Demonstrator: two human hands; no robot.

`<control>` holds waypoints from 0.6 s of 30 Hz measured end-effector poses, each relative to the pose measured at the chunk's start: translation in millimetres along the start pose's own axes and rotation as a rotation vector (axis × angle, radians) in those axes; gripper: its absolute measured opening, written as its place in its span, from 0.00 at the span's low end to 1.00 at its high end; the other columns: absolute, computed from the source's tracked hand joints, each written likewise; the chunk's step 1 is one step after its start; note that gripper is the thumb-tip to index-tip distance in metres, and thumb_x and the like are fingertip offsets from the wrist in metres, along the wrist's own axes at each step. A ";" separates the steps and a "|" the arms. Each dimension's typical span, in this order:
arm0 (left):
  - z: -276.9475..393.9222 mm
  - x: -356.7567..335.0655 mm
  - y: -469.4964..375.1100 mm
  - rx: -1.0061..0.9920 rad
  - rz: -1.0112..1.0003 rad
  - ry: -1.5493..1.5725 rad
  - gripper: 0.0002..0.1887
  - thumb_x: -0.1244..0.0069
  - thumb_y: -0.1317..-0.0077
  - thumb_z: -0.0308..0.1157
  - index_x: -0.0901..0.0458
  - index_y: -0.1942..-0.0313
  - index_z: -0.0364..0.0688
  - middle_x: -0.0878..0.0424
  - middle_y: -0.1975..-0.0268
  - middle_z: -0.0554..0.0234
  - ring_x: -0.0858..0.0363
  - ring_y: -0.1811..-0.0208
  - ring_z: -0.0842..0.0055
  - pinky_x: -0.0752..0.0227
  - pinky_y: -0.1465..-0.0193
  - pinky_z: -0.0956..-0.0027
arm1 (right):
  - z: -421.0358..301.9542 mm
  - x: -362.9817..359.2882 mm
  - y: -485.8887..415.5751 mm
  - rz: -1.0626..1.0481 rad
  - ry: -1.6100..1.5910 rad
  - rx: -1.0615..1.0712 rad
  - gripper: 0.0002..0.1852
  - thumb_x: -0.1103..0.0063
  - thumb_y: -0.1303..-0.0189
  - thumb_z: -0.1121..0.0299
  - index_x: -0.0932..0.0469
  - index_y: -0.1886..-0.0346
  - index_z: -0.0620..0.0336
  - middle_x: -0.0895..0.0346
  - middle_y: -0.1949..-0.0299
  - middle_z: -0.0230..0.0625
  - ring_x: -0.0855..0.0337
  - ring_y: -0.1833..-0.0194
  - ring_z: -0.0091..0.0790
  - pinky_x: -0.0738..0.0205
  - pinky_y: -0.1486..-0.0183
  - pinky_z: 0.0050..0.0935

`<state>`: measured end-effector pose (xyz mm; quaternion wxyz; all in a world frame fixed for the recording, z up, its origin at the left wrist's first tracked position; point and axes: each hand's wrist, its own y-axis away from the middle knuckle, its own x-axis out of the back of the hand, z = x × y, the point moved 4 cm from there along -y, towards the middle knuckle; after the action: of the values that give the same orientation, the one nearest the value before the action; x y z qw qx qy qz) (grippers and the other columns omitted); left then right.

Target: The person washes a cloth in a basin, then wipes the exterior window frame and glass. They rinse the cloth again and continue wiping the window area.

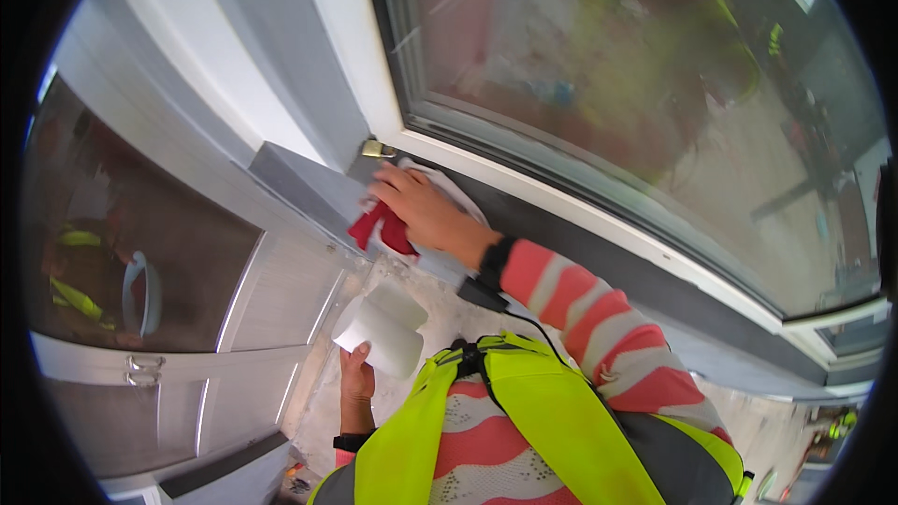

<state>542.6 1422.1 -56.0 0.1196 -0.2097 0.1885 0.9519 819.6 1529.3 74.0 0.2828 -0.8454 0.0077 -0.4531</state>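
My right hand presses a red and white cloth against the dark grey windowsill, at its left corner. The fingers lie over the crumpled cloth, which hangs partly past the sill's edge. A brass padlock rests on the sill just beyond my fingertips. Lower down, my left hand grips a white roll, perhaps paper towel, from its near side. One sheet seems to stand loose from the roll, above the pale, stained floor.
A large framed window rises beyond the sill, with blurred reflections in its glass. On the left is a panelled door with a glass pane and a metal handle. A black device with a cable hangs below my right forearm.
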 end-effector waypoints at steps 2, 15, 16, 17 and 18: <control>0.9 -2.0 -0.7 -0.012 -0.005 -0.020 0.41 0.36 0.46 0.40 0.36 0.34 0.36 0.26 0.40 0.60 0.31 0.36 0.68 0.41 0.33 0.65 | 9.4 1.6 -14.3 0.020 -0.032 0.008 0.32 0.41 0.60 0.87 0.29 0.44 0.58 0.33 0.39 0.45 0.33 0.37 0.50 0.40 0.34 0.40; 45.5 -57.6 -30.8 -0.262 -0.077 -0.187 0.38 0.38 0.44 0.31 0.37 0.35 0.33 0.26 0.40 0.56 0.29 0.39 0.69 0.39 0.34 0.64 | -6.5 102.6 129.0 -0.071 0.296 -0.207 0.32 0.35 0.60 0.76 0.29 0.44 0.64 0.27 0.44 0.46 0.26 0.40 0.47 0.33 0.36 0.38; 56.6 -66.6 -36.3 -0.320 -0.077 -0.222 0.37 0.37 0.44 0.31 0.37 0.35 0.33 0.27 0.40 0.56 0.29 0.39 0.69 0.39 0.34 0.64 | -8.6 114.8 149.4 -0.082 0.278 -0.246 0.33 0.34 0.60 0.75 0.30 0.43 0.63 0.27 0.43 0.47 0.27 0.39 0.47 0.33 0.36 0.39; 66.5 -77.3 -41.6 -0.378 -0.068 -0.256 0.37 0.37 0.45 0.30 0.36 0.36 0.33 0.27 0.40 0.55 0.28 0.39 0.69 0.39 0.34 0.63 | -12.7 128.4 170.2 -0.065 0.288 -0.277 0.35 0.34 0.61 0.76 0.30 0.42 0.63 0.28 0.41 0.47 0.27 0.38 0.48 0.33 0.35 0.39; 75.0 -89.9 -47.3 -0.420 -0.064 -0.259 0.37 0.37 0.45 0.29 0.36 0.36 0.33 0.26 0.40 0.55 0.28 0.39 0.68 0.38 0.34 0.63 | -20.7 144.8 192.0 0.011 0.276 -0.265 0.29 0.35 0.59 0.77 0.28 0.47 0.57 0.27 0.44 0.43 0.26 0.40 0.45 0.32 0.38 0.40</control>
<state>610.0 1482.0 32.4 0.1269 -0.1119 -0.0372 0.9849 935.7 1319.2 100.1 0.1680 -0.8049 0.1106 -0.5583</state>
